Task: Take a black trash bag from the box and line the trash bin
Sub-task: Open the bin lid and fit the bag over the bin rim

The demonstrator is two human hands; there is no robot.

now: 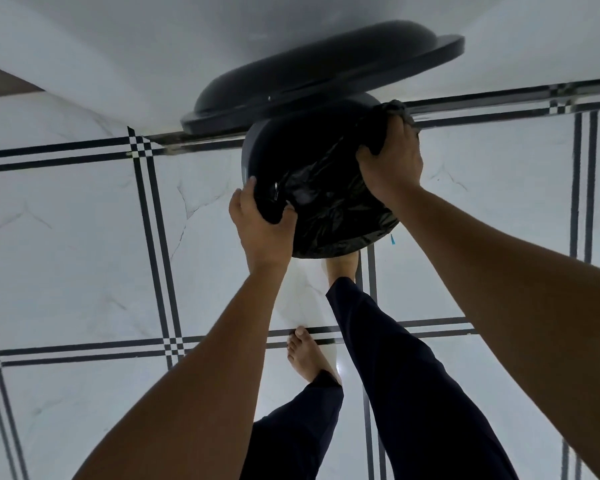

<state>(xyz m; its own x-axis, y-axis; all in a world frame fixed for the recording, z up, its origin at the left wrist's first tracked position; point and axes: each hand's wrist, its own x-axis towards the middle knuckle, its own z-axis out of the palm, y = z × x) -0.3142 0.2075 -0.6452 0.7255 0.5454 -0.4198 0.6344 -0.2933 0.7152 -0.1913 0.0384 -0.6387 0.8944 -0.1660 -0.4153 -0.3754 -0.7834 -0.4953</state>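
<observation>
The tiled floor [84, 271] carried the round trash bin [257, 147], and the bin's lid [326, 74] stood open behind it, against the wall. The black trash bag [336, 216] lay over the near side of the bin's rim, while the far side of the rim was bare. The left hand [262, 223] had its fingers closed on the bag at the bin's left edge, and the right hand [392, 157] gripped a bunch of bag at the right edge. If either hand pulled too hard, the thin film could probably tear or slip off the rim.
</observation>
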